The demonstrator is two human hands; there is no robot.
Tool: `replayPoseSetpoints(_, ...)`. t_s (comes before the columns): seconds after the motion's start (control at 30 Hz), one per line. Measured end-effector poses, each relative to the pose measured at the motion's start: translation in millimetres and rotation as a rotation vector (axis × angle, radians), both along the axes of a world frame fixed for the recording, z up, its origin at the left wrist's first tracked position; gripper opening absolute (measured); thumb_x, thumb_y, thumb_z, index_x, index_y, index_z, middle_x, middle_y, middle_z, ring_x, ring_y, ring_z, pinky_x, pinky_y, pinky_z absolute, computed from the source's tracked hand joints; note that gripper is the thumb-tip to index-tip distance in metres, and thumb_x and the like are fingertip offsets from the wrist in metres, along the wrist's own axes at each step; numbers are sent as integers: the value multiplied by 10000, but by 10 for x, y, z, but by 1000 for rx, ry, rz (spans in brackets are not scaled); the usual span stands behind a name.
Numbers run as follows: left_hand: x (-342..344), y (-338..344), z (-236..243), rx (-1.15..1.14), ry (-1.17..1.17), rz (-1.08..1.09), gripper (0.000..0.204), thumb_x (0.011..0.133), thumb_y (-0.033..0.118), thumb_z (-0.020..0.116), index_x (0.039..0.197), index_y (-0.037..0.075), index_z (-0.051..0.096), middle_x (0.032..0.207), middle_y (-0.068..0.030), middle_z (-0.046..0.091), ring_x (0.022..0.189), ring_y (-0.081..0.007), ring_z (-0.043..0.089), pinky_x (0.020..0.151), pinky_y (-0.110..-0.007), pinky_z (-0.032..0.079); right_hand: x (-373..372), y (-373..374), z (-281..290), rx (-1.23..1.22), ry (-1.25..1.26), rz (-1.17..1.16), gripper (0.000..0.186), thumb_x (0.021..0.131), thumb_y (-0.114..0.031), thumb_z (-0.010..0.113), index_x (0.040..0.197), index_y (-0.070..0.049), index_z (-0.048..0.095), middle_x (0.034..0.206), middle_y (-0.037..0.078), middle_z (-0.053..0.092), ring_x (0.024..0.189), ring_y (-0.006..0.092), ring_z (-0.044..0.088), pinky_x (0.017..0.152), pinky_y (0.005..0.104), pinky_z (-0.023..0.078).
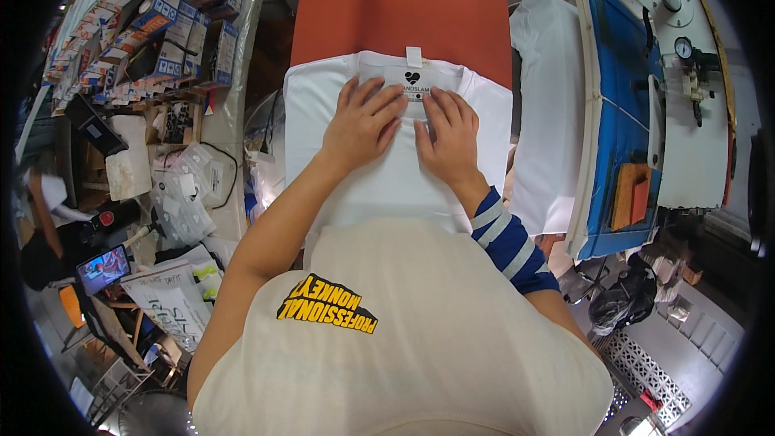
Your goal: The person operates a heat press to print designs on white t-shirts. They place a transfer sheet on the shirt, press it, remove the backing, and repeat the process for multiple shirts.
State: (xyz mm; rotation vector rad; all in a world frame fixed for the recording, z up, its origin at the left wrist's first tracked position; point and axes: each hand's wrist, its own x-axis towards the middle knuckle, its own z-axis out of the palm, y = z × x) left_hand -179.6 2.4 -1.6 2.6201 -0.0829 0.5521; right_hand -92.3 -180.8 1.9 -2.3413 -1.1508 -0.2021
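Observation:
A white T-shirt (363, 194) lies spread out on a red padded board (404, 12), its collar toward the far end with a small tag and a dark printed heart mark inside. My left hand (365, 125) rests on the shirt just below the left of the collar, fingers spread and slightly bent. My right hand (444, 133) lies on it to the right of the print, fingers apart and curved, with a blue and grey striped sleeve on that forearm. Neither hand grips anything I can see.
Right of the board are white fabric (546, 113) and a press machine (613, 48) with a blue pad and gauge. Stacked boxes (161, 32) fill the upper left. Below them are bags, a lit screen (103, 269), and what looks like another person's arm (44, 218) at the edge.

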Motion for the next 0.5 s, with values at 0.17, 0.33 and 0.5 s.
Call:
replayPoseSetpoints(0.17,68,-31,57,27,75,59,329,805,29,639,1113,144,653,1260,-10,590,1301,-288,453,1130,-554,226,4,66,150,-36,54,-29,360,857,-199,640,1184,-49,625,1273,135,574,1225,333,487,1018,499,352)
replayPoseSetpoints(0.33,365,-9,83,-53,23,129,246,754,-36,616,937,120,667,1132,-34,604,1227,-293,473,1089,-510,256,207,153,338,4,107,-139,169,824,-184,654,945,-66,649,1182,161,581,1178,332,510,983,501,353)
replayPoseSetpoints(0.5,129,74,157,-121,-178,255,145,805,45,671,926,115,705,1057,-19,636,1131,-255,546,1074,-524,274,587,-877,853,280,-156,-303,77,811,-45,691,878,-43,655,1043,162,662,1002,344,631,886,422,493)
